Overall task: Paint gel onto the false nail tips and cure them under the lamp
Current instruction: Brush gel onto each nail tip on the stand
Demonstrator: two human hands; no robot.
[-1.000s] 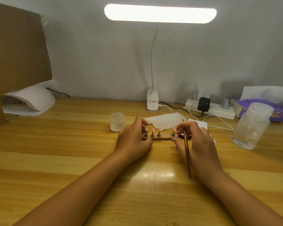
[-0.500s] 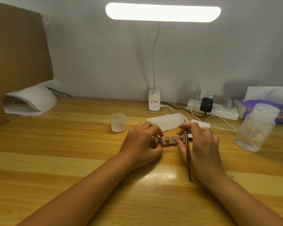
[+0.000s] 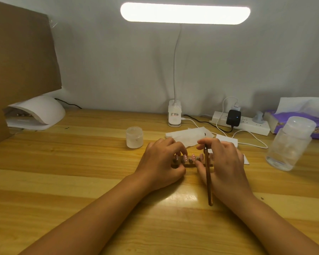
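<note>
A brown wooden holder bar [image 3: 189, 165] lies on the desk between my hands, carrying several pink false nail tips [image 3: 193, 156] on small stands. My left hand [image 3: 161, 163] grips the bar's left end with curled fingers. My right hand [image 3: 223, 161] pinches the bar's right end and also holds a thin brown gel brush [image 3: 208, 178], whose handle points back toward me. A small frosted gel jar [image 3: 134, 137] stands just left of the hands. The white curing lamp [image 3: 38, 113] sits at the far left of the desk.
White tissues [image 3: 190, 136] lie behind the hands. A clear plastic bottle [image 3: 289, 144] stands at the right, with a power strip [image 3: 247, 124] and purple tissue pack [image 3: 291, 118] behind it. The desk lamp's clip base [image 3: 175, 116] is at the back centre. A cardboard box [image 3: 17, 57] stands at left.
Both hands have drawn the holder bar a little nearer to me, and the bar has tilted so the tips' pink faces show more.
</note>
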